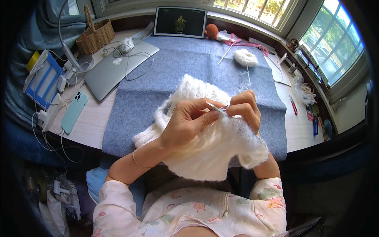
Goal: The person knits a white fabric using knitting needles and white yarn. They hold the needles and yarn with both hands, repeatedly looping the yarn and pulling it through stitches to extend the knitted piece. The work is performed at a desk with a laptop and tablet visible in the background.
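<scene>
White fuzzy knitted fabric [201, 154] hangs from both hands over the desk's near edge, its ribbed part lying on the blue-grey felt mat. My left hand [192, 118] pinches a metal knitting needle [212, 105] and the top of the knitting between thumb and fingers. Close beside it, my right hand [244, 109] grips the work at the needle tips; its own needle is mostly hidden by the fingers. A strand of white yarn runs from near my right hand up to a white yarn ball [245, 57] on the mat. Another needle [226, 53] lies left of that ball.
The felt mat [133, 103] covers the middle of the desk. At left are a closed laptop [118, 68], a phone [74, 112], cables and a wicker basket [96, 32]. A tablet [180, 22] stands at the back. Pink tape [251, 44] and small tools lie at right.
</scene>
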The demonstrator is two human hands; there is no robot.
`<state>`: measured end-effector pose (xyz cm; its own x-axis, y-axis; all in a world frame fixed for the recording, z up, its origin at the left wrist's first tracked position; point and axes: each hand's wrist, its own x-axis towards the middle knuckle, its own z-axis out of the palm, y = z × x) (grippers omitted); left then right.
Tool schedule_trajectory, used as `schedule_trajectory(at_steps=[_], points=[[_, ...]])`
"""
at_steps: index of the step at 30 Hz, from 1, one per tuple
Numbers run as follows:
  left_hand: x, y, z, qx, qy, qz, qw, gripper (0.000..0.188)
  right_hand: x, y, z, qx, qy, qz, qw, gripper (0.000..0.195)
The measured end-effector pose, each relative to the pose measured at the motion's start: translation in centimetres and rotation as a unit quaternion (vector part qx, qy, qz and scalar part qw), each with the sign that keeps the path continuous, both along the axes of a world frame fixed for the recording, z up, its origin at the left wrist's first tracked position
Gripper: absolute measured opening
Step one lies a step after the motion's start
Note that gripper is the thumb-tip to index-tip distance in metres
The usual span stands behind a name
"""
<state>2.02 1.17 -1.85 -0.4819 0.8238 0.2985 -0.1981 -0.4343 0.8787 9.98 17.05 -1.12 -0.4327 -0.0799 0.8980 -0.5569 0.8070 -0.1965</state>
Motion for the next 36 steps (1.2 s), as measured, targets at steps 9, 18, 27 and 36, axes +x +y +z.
schedule_trajectory(at_steps=[9, 18, 27, 36], points=[[-0.5, -0.2, 0.6, 0.028, -0.104, -0.041, 0.993, 0.025, 0.2, 0.0, -0.5, -0.041, 0.004, -0.014, 0.999, 0.023], [-2.5, -0.8, 2.5, 0.119, -0.162, -0.093, 0.975, 0.007, 1.0, 0.6, 1.5, 0.063, 0.150, 0.000, 0.987, 0.038], [-6.7, -4.8, 10.3, 0.152, 0.059, 0.084, 0.983, 0.017, 4.3, 5.0, 6.9, -0.413, -0.148, 0.508, 0.741, 0.018], [-2.9, -14.2, 17.3, 0.068, 0.540, 0.338, 0.768, 0.032, 1.9, 21.8, 15.5, -0.476, -0.103, 0.377, 0.788, 0.032]])
